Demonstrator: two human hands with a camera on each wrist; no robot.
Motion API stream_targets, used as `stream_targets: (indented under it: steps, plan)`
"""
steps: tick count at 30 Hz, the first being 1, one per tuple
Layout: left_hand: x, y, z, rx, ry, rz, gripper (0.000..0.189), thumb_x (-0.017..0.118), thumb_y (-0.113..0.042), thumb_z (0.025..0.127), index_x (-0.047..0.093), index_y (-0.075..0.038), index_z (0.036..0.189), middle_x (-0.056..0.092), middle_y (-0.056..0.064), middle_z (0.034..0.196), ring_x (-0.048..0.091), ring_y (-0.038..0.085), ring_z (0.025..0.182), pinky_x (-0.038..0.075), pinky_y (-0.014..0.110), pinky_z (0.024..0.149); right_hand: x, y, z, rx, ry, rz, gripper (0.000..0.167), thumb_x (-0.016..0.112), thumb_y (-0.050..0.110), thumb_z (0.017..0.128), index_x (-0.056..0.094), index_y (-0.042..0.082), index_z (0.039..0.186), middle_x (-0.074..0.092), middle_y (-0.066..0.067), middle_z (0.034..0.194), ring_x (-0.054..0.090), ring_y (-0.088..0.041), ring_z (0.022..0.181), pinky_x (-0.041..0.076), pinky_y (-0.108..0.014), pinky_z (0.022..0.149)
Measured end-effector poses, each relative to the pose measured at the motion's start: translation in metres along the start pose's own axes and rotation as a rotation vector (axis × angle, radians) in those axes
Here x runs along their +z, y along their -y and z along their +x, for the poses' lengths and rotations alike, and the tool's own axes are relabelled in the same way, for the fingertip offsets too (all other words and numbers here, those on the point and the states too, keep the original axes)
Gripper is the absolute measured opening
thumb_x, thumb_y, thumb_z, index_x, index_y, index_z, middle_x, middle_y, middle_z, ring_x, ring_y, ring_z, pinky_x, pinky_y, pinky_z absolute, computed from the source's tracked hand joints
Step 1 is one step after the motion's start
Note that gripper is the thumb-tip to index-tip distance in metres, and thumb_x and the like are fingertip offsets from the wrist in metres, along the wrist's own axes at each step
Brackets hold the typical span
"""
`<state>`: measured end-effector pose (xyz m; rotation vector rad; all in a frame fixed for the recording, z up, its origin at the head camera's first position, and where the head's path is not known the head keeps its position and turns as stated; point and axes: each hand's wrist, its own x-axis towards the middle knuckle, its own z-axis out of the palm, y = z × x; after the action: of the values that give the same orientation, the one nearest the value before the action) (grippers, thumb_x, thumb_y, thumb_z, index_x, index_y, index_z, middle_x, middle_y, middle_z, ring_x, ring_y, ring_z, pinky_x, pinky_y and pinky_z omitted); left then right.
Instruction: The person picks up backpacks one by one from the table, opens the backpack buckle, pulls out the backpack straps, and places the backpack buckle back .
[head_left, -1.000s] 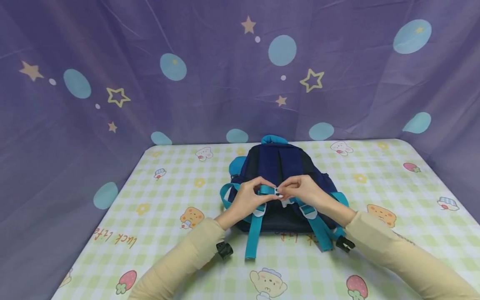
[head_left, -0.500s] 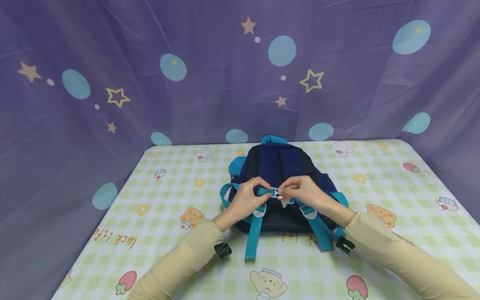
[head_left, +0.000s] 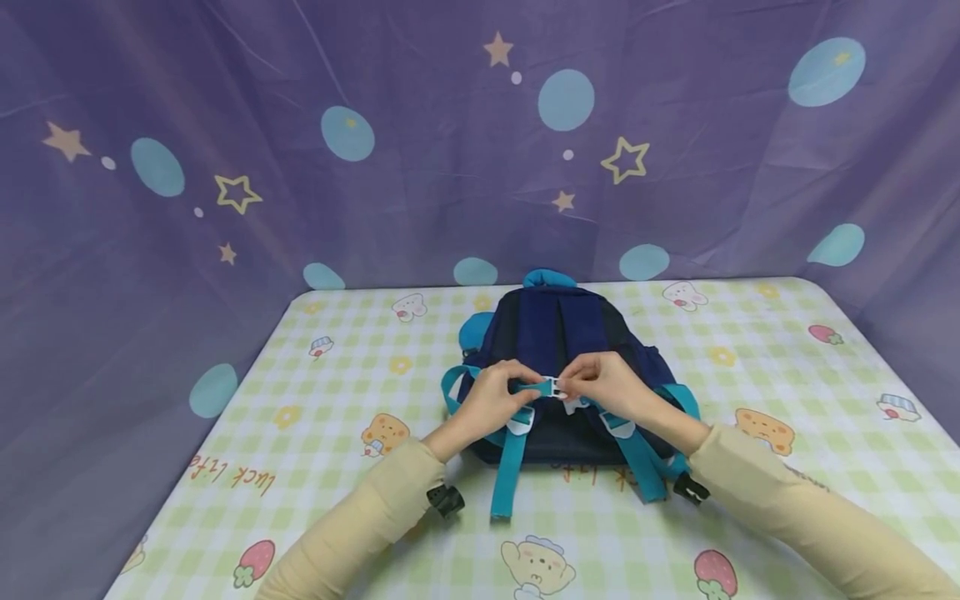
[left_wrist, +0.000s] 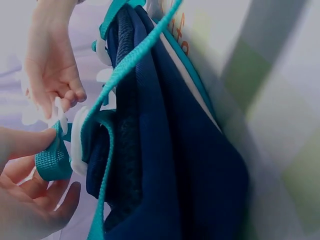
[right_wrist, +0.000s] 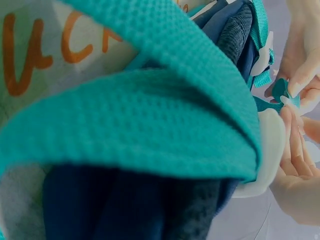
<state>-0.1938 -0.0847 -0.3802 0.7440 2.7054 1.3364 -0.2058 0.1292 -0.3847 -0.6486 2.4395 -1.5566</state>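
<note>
A navy backpack (head_left: 540, 325) lies on the table, its strap side up. Above its lower half, my left hand (head_left: 491, 397) pinches a teal strap (head_left: 534, 389) close to a small white buckle (head_left: 553, 387). My right hand (head_left: 611, 390) pinches the buckle's other side between thumb and fingers, hiding part of it. The left wrist view shows the strap (left_wrist: 52, 162) folded over between the left thumb and fingers. Two teal shoulder straps with white adjusters (head_left: 519, 421) hang toward the front. A wide strap (right_wrist: 130, 125) fills much of the right wrist view.
A checked tablecloth (head_left: 337, 517) with cartoon prints covers the table. Behind it hangs a purple curtain (head_left: 450, 208) with stars and blue ovals. Black pieces (head_left: 446, 500) sit by the sleeve cuffs. A blue carry handle (head_left: 549, 277) tops the bag.
My left fingers have shifted slightly on the strap, which stood in a raised loop and now looks flatter beside the buckle. More of the white buckle shows. The right hand barely moves.
</note>
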Motion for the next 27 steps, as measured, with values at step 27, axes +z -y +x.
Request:
stream_targets:
  steps: [27]
  plan:
    - [0.009, 0.005, -0.009, 0.198, -0.082, -0.079, 0.017, 0.066, 0.01, 0.086, 0.072, -0.002, 0.077, 0.062, 0.006, 0.081, 0.06, 0.02, 0.076, 0.047, 0.022, 0.062, -0.009, -0.005, -0.005, 0.051, -0.046, -0.031, 0.014, 0.062, 0.005, 0.096, 0.069, -0.007, 0.096, 0.071, -0.012, 0.079, 0.069, -0.028, 0.075, 0.056, -0.037, 0.069]
